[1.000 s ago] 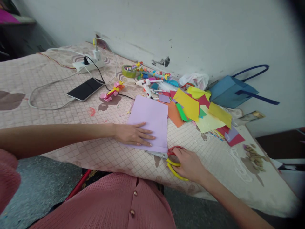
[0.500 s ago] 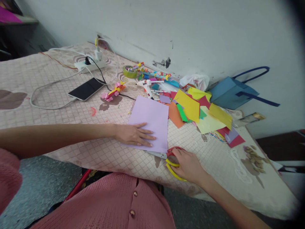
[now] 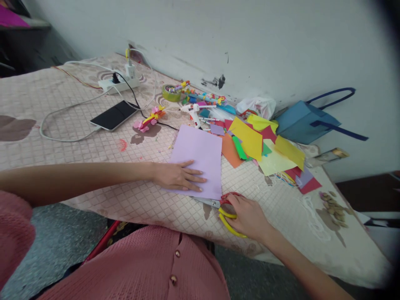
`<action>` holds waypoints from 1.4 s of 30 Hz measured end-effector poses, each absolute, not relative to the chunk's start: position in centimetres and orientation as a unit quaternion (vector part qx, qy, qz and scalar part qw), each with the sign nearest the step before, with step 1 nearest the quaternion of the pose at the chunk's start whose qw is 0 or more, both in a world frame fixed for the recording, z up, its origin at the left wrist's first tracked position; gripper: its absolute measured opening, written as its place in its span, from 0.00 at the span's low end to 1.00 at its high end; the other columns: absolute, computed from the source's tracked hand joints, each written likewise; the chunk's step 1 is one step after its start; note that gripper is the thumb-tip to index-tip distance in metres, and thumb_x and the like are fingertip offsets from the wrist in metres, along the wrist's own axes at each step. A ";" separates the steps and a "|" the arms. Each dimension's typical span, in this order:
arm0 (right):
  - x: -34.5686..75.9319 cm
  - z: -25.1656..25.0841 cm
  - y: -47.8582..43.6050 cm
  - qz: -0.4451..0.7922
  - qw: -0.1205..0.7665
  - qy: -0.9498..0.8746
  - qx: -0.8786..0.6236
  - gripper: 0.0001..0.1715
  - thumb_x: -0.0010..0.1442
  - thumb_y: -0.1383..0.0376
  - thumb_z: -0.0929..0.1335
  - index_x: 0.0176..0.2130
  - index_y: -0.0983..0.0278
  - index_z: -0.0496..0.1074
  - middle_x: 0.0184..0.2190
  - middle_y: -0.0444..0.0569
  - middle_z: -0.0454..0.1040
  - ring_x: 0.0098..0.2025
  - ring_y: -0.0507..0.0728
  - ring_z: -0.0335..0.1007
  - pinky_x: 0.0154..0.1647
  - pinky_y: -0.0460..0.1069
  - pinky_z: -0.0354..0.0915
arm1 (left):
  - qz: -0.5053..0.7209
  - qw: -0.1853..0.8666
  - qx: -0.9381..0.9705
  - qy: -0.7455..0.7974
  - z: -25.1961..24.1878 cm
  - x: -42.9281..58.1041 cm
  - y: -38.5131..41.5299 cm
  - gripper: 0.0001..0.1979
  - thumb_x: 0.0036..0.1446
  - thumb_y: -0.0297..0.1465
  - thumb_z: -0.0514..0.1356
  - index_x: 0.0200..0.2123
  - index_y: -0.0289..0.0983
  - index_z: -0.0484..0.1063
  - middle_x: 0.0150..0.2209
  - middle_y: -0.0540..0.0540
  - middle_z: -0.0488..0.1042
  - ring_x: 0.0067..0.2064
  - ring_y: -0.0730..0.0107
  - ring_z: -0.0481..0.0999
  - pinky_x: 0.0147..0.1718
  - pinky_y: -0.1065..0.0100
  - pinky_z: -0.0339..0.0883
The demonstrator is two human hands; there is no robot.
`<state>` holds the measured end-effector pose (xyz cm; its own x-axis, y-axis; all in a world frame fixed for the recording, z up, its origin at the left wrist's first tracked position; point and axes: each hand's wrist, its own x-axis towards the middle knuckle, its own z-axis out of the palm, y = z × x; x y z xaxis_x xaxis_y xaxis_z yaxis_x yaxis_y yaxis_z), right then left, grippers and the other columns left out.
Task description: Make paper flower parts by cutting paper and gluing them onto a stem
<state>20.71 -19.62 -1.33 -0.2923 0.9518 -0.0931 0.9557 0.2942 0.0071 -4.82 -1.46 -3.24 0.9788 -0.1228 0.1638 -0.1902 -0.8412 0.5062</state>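
Observation:
A sheet of light purple paper (image 3: 200, 146) lies on the patterned tablecloth in front of me. My left hand (image 3: 178, 176) rests flat on its lower half with the fingers spread. At the sheet's lower right corner, my right hand (image 3: 248, 214) is closed around the handles of a pair of scissors (image 3: 229, 219), one loop red and one yellow. The metal blades point left along the near edge of the paper and are partly hidden beneath it.
Coloured paper sheets (image 3: 248, 139) lie in a pile to the right, before a blue bag (image 3: 308, 121). Behind the purple sheet is a white glue gun (image 3: 193, 112). A phone (image 3: 115, 115) on a cable and a power strip (image 3: 118, 85) lie at left.
Hardly anything differs. Both hands, the paper and the scissors appear shifted very slightly to the right, along with the whole view.

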 end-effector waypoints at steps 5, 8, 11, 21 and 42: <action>20.7 -1.2 -19.3 -0.032 0.047 0.804 0.592 0.17 0.55 0.56 0.65 0.41 0.64 0.64 0.35 0.52 0.74 0.37 0.60 0.71 0.35 0.51 0.63 | 0.077 0.247 0.961 -0.094 -3.5 -4.6 -1.4 0.22 0.61 0.32 0.49 0.59 0.51 0.58 0.63 0.52 0.54 0.65 0.64 0.49 0.62 0.53 0.24; 20.8 -1.2 -19.4 -0.035 0.044 0.809 0.585 0.17 0.55 0.56 0.65 0.41 0.65 0.64 0.35 0.52 0.74 0.37 0.60 0.71 0.34 0.51 0.63 | 0.069 0.242 0.963 -0.093 -3.3 -4.5 -1.5 0.22 0.62 0.32 0.48 0.59 0.51 0.58 0.63 0.52 0.54 0.65 0.65 0.48 0.62 0.53 0.24; 20.9 -1.2 -19.6 -0.038 0.039 0.811 0.583 0.17 0.55 0.56 0.65 0.41 0.65 0.64 0.34 0.53 0.74 0.37 0.60 0.71 0.34 0.51 0.63 | 0.036 0.247 0.965 -0.080 -3.1 -4.5 -1.6 0.22 0.62 0.33 0.47 0.59 0.51 0.57 0.64 0.53 0.51 0.66 0.66 0.45 0.62 0.54 0.21; 20.4 -1.2 -19.2 -0.034 0.017 0.813 0.581 0.19 0.56 0.54 0.64 0.41 0.64 0.65 0.33 0.53 0.74 0.37 0.60 0.71 0.35 0.52 0.64 | 0.060 0.268 0.958 -0.079 -3.2 -4.5 -1.5 0.22 0.61 0.31 0.50 0.58 0.52 0.59 0.63 0.54 0.54 0.65 0.65 0.48 0.62 0.54 0.23; 20.6 -1.3 -19.1 -0.040 0.028 0.814 0.579 0.18 0.55 0.55 0.65 0.42 0.64 0.65 0.35 0.54 0.74 0.39 0.61 0.71 0.37 0.52 0.64 | 0.056 0.291 0.951 -0.087 -2.9 -6.1 -1.0 0.21 0.59 0.33 0.53 0.56 0.55 0.62 0.62 0.55 0.57 0.65 0.64 0.50 0.62 0.53 0.25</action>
<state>20.63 -19.05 -1.31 -0.3276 0.9403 -0.0924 0.9448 0.3259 -0.0328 -6.13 -1.05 -2.86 0.9785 -0.1335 0.1572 -0.1986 -0.8156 0.5435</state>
